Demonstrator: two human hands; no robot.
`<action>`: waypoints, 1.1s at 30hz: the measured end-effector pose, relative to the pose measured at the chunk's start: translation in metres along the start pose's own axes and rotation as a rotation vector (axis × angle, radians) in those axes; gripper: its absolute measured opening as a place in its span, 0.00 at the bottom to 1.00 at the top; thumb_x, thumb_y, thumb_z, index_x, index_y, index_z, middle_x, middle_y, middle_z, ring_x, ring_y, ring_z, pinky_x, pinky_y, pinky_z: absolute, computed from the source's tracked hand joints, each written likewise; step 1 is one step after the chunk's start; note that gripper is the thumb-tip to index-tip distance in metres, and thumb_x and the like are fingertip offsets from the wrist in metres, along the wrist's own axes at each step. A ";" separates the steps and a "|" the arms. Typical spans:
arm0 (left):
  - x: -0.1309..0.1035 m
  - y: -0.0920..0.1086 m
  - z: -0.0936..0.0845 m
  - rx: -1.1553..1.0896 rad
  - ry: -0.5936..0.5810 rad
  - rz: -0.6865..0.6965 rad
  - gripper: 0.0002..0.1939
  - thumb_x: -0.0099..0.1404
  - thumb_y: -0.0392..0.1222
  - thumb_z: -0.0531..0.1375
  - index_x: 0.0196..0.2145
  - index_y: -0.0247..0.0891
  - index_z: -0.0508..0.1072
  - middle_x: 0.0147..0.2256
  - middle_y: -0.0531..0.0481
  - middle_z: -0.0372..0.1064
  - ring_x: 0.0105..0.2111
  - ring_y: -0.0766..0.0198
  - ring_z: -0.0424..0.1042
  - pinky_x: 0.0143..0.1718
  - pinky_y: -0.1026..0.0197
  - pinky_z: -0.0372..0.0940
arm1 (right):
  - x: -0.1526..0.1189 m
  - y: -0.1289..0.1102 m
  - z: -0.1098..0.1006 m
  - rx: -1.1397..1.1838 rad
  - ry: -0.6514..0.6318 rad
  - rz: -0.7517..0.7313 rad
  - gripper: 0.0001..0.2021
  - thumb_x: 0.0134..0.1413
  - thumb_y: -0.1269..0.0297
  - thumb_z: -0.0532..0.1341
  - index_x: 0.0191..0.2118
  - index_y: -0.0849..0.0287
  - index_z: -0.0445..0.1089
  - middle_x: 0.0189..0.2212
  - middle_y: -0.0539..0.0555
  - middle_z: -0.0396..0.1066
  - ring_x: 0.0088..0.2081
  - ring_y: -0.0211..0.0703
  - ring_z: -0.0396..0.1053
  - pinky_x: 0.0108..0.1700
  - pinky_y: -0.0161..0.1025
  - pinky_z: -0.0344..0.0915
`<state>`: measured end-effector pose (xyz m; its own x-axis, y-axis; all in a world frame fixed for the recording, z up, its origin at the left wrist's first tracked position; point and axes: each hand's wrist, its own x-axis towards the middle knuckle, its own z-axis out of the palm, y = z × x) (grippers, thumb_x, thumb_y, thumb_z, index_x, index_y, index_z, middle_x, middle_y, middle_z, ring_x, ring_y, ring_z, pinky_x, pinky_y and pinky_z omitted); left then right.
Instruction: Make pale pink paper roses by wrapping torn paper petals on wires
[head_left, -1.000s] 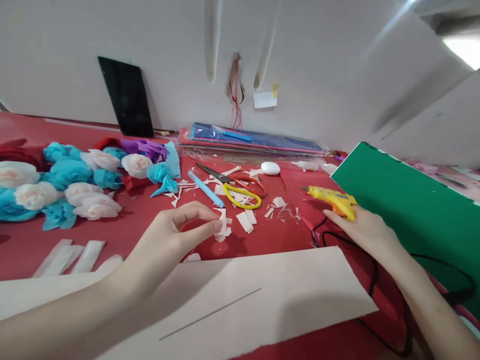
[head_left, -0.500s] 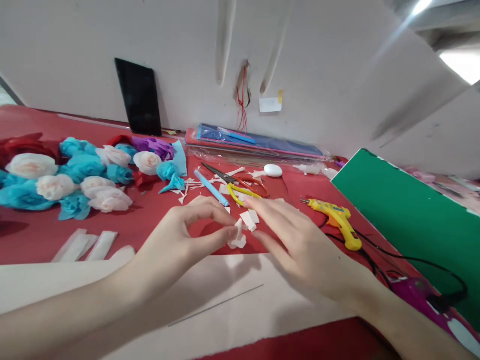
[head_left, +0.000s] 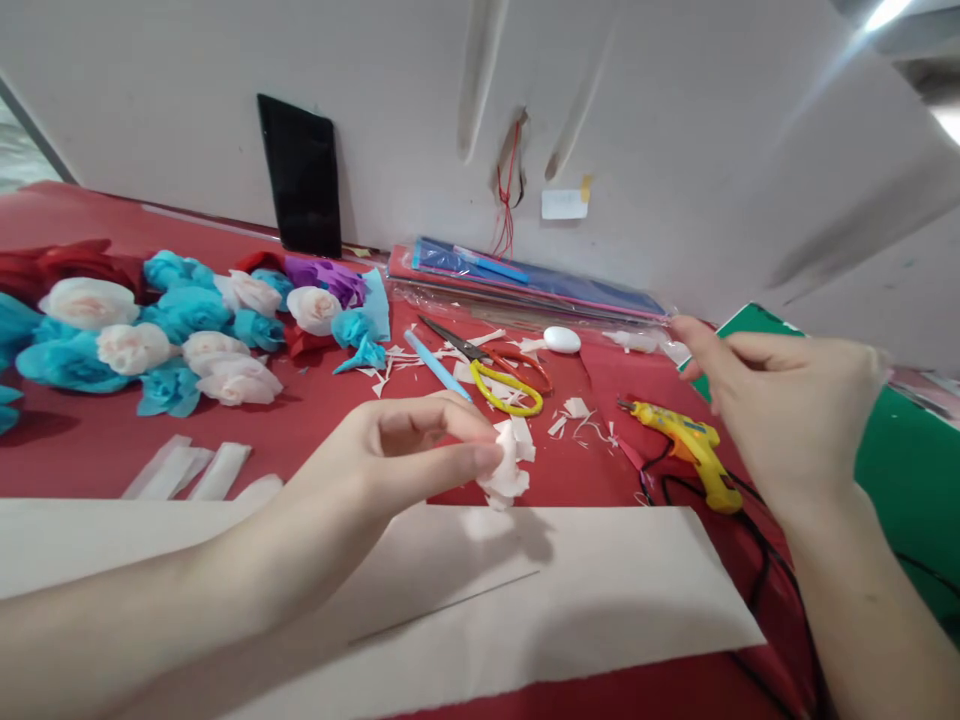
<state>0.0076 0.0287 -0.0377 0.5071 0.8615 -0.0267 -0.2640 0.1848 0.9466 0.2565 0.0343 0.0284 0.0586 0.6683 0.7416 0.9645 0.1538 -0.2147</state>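
Pinching a pink paper flower (head_left: pixel 505 482) in the left grip (head_left: pixel 386 465), over the pale sheet's (head_left: pixel 637 570) back edge. Holding out the right grip (head_left: pixel 784 415), cannot tell if open or closed, near a clear plastic bag (head_left: pixel 480 302) of coloured paper (head_left: pixel 592 291) along the worktop's (head_left: pixel 307 425) back edge.

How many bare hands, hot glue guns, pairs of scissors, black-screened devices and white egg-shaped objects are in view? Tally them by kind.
Left hand and right hand: 2
Yellow hot glue gun: 1
Scissors: 1
Black-screened device: 1
White egg-shaped object: 1
Total: 6
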 end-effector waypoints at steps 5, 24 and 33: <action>-0.004 -0.001 -0.002 -0.051 0.017 0.014 0.05 0.60 0.42 0.67 0.26 0.47 0.78 0.27 0.61 0.75 0.30 0.70 0.73 0.34 0.74 0.68 | -0.009 -0.020 -0.006 -0.083 -0.044 -0.202 0.20 0.50 0.76 0.64 0.51 0.61 0.73 0.54 0.61 0.72 0.51 0.58 0.73 0.53 0.52 0.69; -0.008 0.004 -0.002 0.003 0.023 0.029 0.06 0.60 0.39 0.66 0.26 0.45 0.78 0.28 0.60 0.74 0.31 0.71 0.73 0.34 0.75 0.68 | -0.015 -0.050 -0.023 0.780 -0.721 -0.008 0.12 0.54 0.71 0.65 0.21 0.54 0.77 0.15 0.44 0.70 0.18 0.30 0.66 0.20 0.25 0.63; -0.007 0.002 0.001 -0.055 0.004 -0.003 0.04 0.61 0.39 0.66 0.28 0.46 0.79 0.27 0.61 0.77 0.30 0.72 0.75 0.34 0.75 0.69 | -0.017 -0.043 -0.023 0.999 -0.391 0.149 0.15 0.56 0.75 0.62 0.28 0.45 0.78 0.13 0.42 0.64 0.18 0.33 0.63 0.27 0.35 0.67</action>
<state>0.0048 0.0226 -0.0353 0.5044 0.8629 -0.0314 -0.3071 0.2133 0.9275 0.2204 -0.0005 0.0396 -0.0996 0.8879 0.4491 0.2979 0.4573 -0.8380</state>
